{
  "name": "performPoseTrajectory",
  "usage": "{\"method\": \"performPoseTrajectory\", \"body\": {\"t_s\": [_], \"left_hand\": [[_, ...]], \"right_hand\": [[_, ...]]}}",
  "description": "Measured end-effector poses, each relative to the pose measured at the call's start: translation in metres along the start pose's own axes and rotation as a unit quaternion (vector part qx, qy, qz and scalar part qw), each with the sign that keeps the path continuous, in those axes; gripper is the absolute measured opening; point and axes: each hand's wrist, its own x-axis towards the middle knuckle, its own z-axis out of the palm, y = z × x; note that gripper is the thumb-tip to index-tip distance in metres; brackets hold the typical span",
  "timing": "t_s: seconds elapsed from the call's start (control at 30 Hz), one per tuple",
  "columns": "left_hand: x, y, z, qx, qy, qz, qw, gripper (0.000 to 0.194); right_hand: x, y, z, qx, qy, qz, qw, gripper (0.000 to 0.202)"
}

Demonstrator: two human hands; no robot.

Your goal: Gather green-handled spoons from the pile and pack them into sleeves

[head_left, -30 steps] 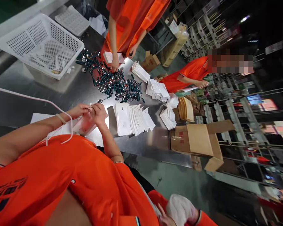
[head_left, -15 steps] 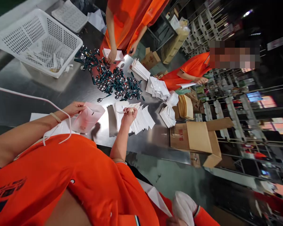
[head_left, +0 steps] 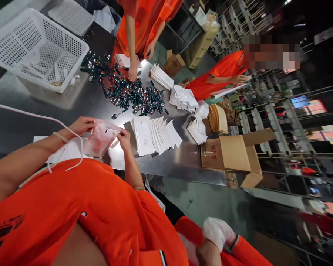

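In front of my chest I hold a translucent plastic bag (head_left: 99, 139) with a small black mark. My left hand (head_left: 84, 125) is closed on its upper left edge. At the bag's right side the fingers of my right hand (head_left: 124, 138) are pinched on the edge. Whether anything is inside the bag I cannot tell. Just right of my right hand lies a fanned stack of white packets (head_left: 144, 136). Beyond it is a heap of spoons (head_left: 133, 94) with dark green handles, with a single spoon (head_left: 115, 116) at its near edge.
A white perforated basket (head_left: 80, 55) stands at the far left. A white cord (head_left: 30, 114) crosses over my left forearm. On the right are more white packets (head_left: 183, 98) and an open cardboard box (head_left: 233, 153). Co-workers stand opposite; a co-worker's hand (head_left: 132, 72) is at the spoons.
My right hand has moved left from above the white packets to the plastic bag and now pinches its edge. A co-worker's hand has moved down onto the spoon heap.
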Motion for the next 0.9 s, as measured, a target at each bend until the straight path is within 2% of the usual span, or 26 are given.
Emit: {"method": "performPoseTrajectory", "body": {"t_s": [0.1,0.17,0.23,0.33,0.5,0.6,0.63,0.7,0.77,0.8,0.9], "left_hand": [[0.004,0.0,0.001,-0.013,0.042,-0.033,0.998,0.014],[0.005,0.001,0.002,-0.012,0.043,-0.045,0.998,0.006],[0.006,0.003,0.002,-0.006,0.024,-0.056,0.998,0.003],[0.008,0.006,-0.003,0.006,-0.006,-0.064,0.998,0.003],[0.01,0.005,-0.012,0.007,-0.061,-0.065,0.996,0.017],[0.01,-0.003,-0.008,0.053,-0.02,-0.013,0.998,0.021],[0.009,-0.007,-0.005,0.075,0.004,0.013,0.997,0.022],[0.007,-0.013,0.003,0.102,0.035,0.071,0.992,0.027],[0.003,-0.018,0.013,0.09,0.022,0.12,0.988,0.036],[0.0,-0.02,0.019,0.078,0.003,0.135,0.988,0.041],[-0.009,-0.019,0.032,0.05,-0.04,0.147,0.987,0.054]], "right_hand": [[-0.002,-0.002,-0.004,-0.03,-0.017,-0.031,0.999,0.017],[-0.004,-0.005,-0.007,-0.058,-0.041,-0.048,0.996,0.006],[-0.005,-0.011,-0.011,-0.083,-0.07,-0.058,0.992,0.01],[-0.007,-0.023,-0.017,-0.12,-0.122,-0.068,0.983,0.021],[-0.011,-0.048,-0.027,-0.196,-0.195,-0.06,0.959,0.022],[-0.012,-0.062,-0.038,-0.223,-0.239,-0.057,0.943,0.023],[-0.012,-0.066,-0.041,-0.23,-0.227,-0.067,0.944,0.023],[-0.011,-0.073,-0.042,-0.246,-0.151,-0.101,0.952,0.023],[-0.009,-0.075,-0.033,-0.264,-0.067,-0.131,0.953,0.012],[-0.009,-0.075,-0.024,-0.293,-0.049,-0.132,0.945,0.005],[-0.014,-0.07,0.006,-0.428,-0.082,-0.1,0.895,0.015]]}}
